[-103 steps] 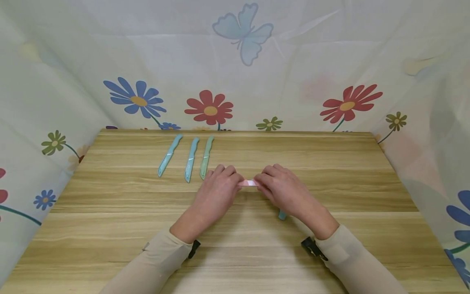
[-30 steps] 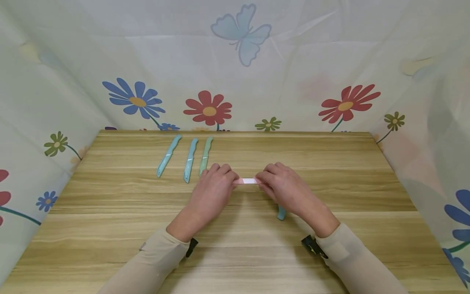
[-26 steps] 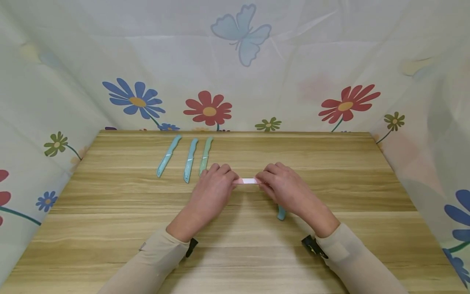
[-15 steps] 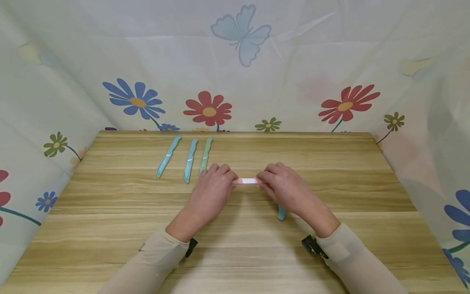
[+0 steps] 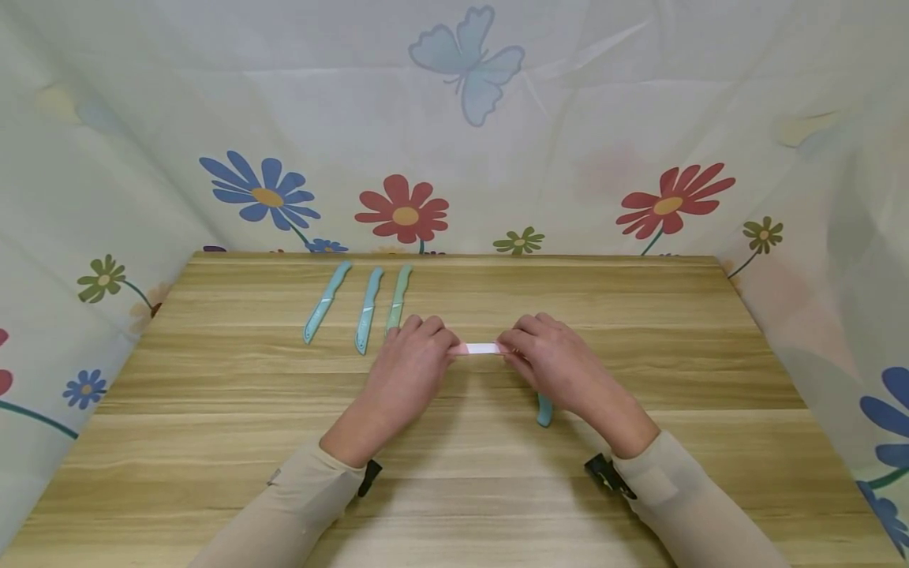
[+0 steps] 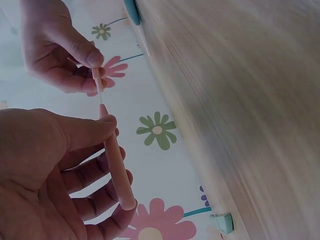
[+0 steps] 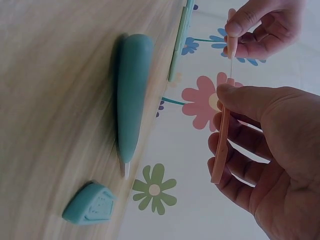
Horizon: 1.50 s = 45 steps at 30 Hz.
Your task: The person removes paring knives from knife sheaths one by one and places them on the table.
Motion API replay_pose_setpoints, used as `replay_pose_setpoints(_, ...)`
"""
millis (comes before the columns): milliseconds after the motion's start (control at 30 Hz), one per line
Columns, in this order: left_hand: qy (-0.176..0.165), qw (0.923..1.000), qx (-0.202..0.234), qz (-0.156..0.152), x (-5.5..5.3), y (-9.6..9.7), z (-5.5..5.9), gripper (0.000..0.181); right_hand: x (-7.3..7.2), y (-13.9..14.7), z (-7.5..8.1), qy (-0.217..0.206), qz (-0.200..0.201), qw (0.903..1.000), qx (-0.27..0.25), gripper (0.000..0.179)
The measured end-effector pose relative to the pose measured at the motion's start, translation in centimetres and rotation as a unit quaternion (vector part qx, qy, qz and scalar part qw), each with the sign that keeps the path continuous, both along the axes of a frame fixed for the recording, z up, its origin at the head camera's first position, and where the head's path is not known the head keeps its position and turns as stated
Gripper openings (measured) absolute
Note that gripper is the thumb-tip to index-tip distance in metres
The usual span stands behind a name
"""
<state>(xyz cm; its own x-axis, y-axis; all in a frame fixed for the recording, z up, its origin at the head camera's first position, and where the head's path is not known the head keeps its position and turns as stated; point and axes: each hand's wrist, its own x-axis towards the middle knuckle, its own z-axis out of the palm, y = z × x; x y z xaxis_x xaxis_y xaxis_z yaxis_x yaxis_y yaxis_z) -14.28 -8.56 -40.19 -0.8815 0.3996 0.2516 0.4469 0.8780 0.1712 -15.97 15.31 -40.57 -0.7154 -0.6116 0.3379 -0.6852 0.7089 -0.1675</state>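
Note:
Above the middle of the table, a small pink knife [image 5: 482, 349] is held level between both hands, with a short strip of bare blade showing between them. My left hand [image 5: 412, 363] pinches its rounded handle [image 6: 119, 175] between thumb and fingers. The flat pink sheath [image 7: 222, 145] is gripped by my right hand [image 5: 550, 355], which covers the blade's tip end. Below the right hand lies a teal knife [image 7: 134, 95], its handle nearest me in the head view and a bit of blade bare. A teal sheath-like piece [image 7: 90, 202] lies just past that blade.
Two blue knives [image 5: 328, 301] [image 5: 369, 310] and a green knife [image 5: 400, 296] lie side by side at the table's back left, the green one partly behind my left hand. A flower-printed cloth [image 5: 568, 142] stands around the wooden table [image 5: 639, 315].
The hands have drawn slightly apart, my left hand shifting a little left. More bare blade shows between handle and sheath than several seconds ago. The knives on the table have not moved.

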Motion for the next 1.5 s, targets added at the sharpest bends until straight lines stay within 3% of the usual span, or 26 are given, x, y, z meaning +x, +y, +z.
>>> replay_pose_setpoints(633, 0.020, 0.9998, -0.001, 0.001, -0.16, -0.25, -0.02, 0.020, -0.10, 0.11, 0.13, 0.004, 0.000, 1.0000, -0.004, 0.017)
replay_pose_setpoints(1500, 0.001, 0.9999, 0.004, 0.014, -0.34, -0.33, 0.45, 0.019, -0.37, 0.31, 0.46, -0.008, -0.007, 0.9999, -0.001, 0.018)
